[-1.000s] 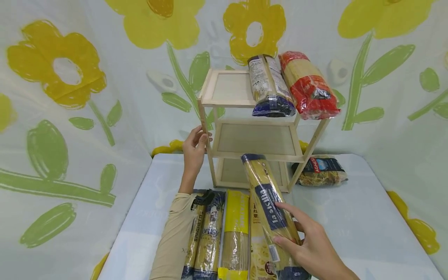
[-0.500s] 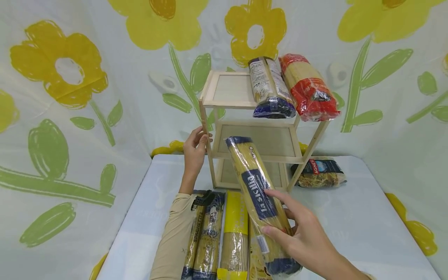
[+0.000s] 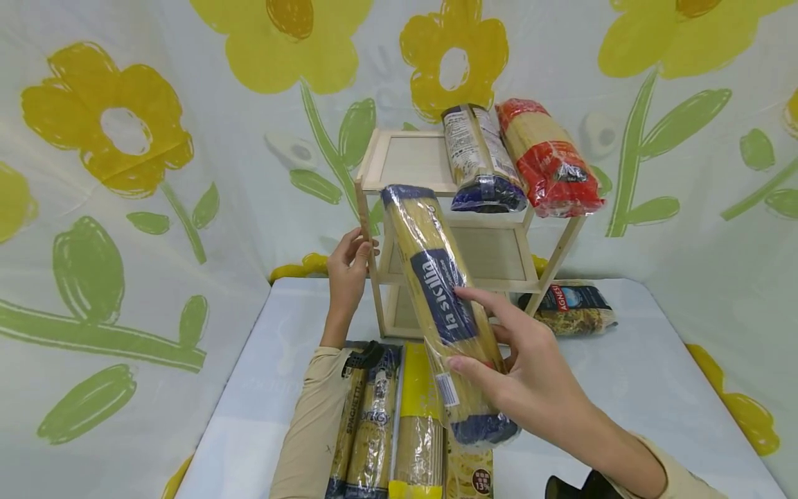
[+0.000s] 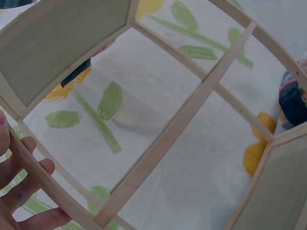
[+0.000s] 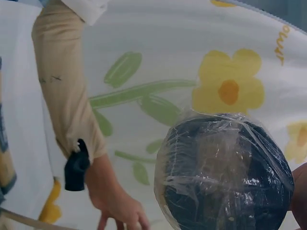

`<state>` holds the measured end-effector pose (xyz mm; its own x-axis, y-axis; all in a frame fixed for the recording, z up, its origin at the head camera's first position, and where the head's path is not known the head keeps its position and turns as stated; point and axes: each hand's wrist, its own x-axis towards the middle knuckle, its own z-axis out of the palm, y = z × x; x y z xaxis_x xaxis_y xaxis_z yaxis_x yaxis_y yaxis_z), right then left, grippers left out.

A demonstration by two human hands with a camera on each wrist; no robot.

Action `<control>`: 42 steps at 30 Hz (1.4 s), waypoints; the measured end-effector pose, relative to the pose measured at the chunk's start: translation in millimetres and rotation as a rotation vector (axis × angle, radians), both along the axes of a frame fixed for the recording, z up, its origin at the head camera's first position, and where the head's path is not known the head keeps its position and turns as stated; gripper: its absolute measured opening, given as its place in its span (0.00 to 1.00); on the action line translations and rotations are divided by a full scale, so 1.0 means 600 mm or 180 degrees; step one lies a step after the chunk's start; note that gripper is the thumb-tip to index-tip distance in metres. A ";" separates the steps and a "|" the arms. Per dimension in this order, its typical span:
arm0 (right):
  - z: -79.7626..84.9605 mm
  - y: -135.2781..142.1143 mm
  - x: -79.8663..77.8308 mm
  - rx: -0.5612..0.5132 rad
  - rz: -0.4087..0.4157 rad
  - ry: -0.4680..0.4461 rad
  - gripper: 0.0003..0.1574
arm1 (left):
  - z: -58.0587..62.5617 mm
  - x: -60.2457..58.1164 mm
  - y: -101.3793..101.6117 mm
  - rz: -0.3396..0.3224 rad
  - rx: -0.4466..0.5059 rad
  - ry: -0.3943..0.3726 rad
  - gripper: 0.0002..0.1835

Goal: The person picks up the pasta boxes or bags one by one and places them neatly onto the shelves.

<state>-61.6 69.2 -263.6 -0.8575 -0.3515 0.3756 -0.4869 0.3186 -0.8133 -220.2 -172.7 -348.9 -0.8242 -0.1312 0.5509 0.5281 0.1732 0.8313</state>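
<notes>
Grips La Sicilia packet with right hand: index finger on the blue label, thumb lower down on the same face, other fingers partly hidden at its right edge. Holds it tilted, clear of table, with one blue end above and left of these fingers and the other just below the thumb. In right wrist view, shows a dark blue end close up. Overlaps wooden rack in head view; cannot tell the gap.

Grips left front post of the rack with left hand, fingers curled round the wood.

Above and right of the left fingers, on the top tier, note blue-ended packet and, just beside it, red-ended packet.

Below the left fingers, on the table, note a side-by-side row: Spaghetti packet, blue-topped packet, yellow packet, cream packet.

Beyond the right fingers, farther right, note Agnesi packet near the rack's foot.
</notes>
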 end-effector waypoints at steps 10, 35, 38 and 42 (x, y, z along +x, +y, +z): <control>0.055 -0.017 -0.041 -0.0065 -0.0081 0.0025 0.43 | -0.003 -0.004 0.001 -0.0064 0.0019 0.0079 0.15; 0.175 -0.069 -0.183 0.0528 -0.0781 0.0147 0.39 | -0.001 0.001 0.002 -0.0011 -0.0049 0.0047 0.16; 0.189 -0.081 -0.202 0.0648 -0.0890 0.0100 0.40 | 0.001 0.000 0.000 0.0000 -0.0017 0.0056 0.16; 0.205 -0.099 -0.231 0.0811 -0.1048 -0.0061 0.41 | 0.001 0.000 -0.002 0.0001 0.0003 0.0071 0.15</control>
<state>-200.5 9.9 -140.6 -0.9456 -0.1369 0.2950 -0.3108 0.6470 -0.6963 -220.4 -173.6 -348.0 -0.8116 -0.1320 0.5691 0.5466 0.1725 0.8194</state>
